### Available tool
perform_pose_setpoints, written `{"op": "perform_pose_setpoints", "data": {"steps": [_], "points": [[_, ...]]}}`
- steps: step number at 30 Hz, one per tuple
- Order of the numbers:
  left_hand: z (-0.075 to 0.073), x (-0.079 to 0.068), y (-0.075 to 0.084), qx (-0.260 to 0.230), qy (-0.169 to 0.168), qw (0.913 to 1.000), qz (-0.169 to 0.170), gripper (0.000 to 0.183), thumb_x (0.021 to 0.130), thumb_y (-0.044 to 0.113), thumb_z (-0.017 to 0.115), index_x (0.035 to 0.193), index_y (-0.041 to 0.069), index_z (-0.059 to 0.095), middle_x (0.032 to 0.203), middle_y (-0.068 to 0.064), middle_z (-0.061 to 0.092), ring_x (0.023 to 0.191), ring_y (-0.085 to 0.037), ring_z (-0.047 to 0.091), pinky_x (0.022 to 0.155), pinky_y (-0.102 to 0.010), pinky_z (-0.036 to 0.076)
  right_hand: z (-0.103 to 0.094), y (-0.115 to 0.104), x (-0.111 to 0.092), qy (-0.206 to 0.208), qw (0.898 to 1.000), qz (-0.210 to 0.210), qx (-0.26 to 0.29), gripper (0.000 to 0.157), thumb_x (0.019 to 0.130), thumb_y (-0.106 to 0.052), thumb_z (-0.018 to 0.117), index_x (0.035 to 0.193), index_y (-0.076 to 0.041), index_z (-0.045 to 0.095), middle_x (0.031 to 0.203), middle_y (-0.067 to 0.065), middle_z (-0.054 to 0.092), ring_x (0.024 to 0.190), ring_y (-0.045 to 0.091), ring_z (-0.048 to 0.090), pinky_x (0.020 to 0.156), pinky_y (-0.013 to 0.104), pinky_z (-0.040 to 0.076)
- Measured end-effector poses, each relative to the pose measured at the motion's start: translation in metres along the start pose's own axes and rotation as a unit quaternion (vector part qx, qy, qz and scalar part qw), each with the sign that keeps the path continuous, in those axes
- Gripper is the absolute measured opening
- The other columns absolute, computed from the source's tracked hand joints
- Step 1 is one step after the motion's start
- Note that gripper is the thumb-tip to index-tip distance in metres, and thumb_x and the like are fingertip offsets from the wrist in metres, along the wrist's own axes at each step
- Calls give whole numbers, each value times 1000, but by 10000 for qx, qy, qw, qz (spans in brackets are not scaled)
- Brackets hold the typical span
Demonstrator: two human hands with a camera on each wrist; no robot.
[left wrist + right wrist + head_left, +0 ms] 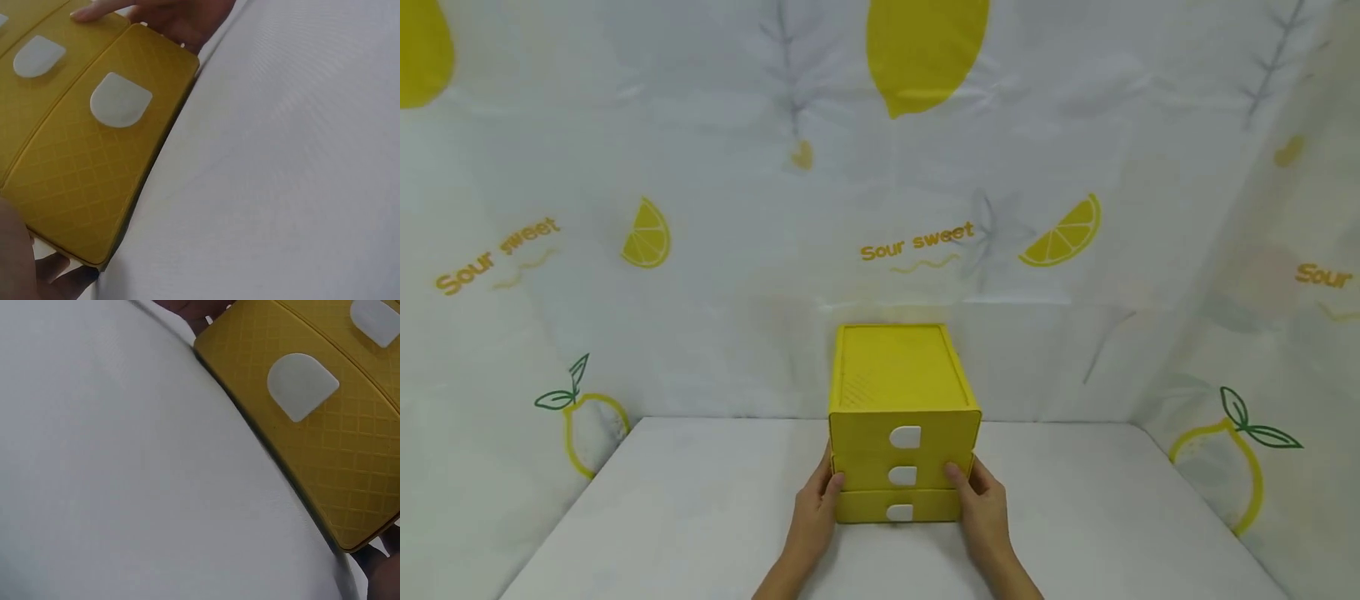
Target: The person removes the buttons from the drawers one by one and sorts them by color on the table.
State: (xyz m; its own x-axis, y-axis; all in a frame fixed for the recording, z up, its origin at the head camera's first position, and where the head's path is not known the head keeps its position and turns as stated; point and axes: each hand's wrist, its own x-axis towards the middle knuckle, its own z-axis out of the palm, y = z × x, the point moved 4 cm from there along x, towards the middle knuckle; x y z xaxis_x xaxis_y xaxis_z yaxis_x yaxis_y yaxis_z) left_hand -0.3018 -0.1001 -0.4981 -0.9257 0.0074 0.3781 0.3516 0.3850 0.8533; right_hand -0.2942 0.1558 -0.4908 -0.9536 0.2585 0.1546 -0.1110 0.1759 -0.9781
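A yellow three-drawer storage box [895, 367] stands on the white table, its front facing me. Each drawer front has a white rounded tab, such as the bottom tab [121, 100]. My left hand [812, 508] grips the box's left side, thumb at the front edge near the middle drawer and fingers along the side. On the opposite side my right hand [985, 508] holds the box, its thumb on the middle drawer's front and the fingers round the side wall. In the right wrist view the bottom drawer front [250, 350] shows a diamond pattern.
Behind the box hangs a white backdrop [730, 250] printed with lemons and words. It also covers both sides of the white table [1075, 508]. The back of the box is close to the backdrop.
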Motion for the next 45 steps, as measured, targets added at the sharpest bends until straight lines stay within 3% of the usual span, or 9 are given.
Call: {"op": "perform_pose_setpoints", "data": {"steps": [4,7,17,23,30,35,45], "points": [[5,1,-1,-47,-100,9999,100,54,109,29,43,160,19,28,161,-4,40,147,-24,42,118,-50,37,-2,1,-1,53,9993,-39,-364,62,103,-41,57,152,-4,44,148,18,55,135,30,55,94,7,43],[6,0,-2,-2,-103,9998,151,54,109,28,43,161,19,28,161,-4,40,147,-24,43,117,-49,38,-2,2,-3,43,9988,-18,-478,64,104,-42,56,152,-3,42,150,20,53,139,34,52,93,4,39],[-1,0,-3,-40,-51,9996,285,54,109,27,44,160,24,28,161,-2,41,146,-23,43,118,-45,39,0,1,-1,77,9972,-303,-672,59,103,-38,58,148,-1,48,143,20,59,133,33,57,93,8,44],[-3,2,-1,-220,-67,9994,254,53,108,28,47,159,22,33,157,-4,48,141,-25,51,114,-40,45,-2,0,1,63,9973,-337,-644,58,103,-36,59,148,-1,48,144,18,59,134,32,56,91,4,42],[-5,4,-3,-294,-184,9994,26,54,108,30,47,159,22,32,157,-6,46,141,-27,52,113,-45,46,-2,3,1,1,9979,-316,-564,57,103,-33,59,149,-1,47,146,18,57,135,31,54,92,3,42],[-7,4,-4,-214,-125,9997,81,55,108,30,47,160,21,31,158,-9,45,142,-30,49,114,-50,44,0,4,5,-83,9982,-304,-510,58,103,-34,59,150,-2,47,146,18,57,136,31,54,92,5,43],[-6,2,-5,-185,-200,9996,29,55,108,29,48,160,22,31,157,-10,47,139,-31,53,110,-45,49,-2,8,2,97,9979,-287,-571,59,101,-36,62,147,-1,50,144,18,59,135,31,56,90,3,41]]}}
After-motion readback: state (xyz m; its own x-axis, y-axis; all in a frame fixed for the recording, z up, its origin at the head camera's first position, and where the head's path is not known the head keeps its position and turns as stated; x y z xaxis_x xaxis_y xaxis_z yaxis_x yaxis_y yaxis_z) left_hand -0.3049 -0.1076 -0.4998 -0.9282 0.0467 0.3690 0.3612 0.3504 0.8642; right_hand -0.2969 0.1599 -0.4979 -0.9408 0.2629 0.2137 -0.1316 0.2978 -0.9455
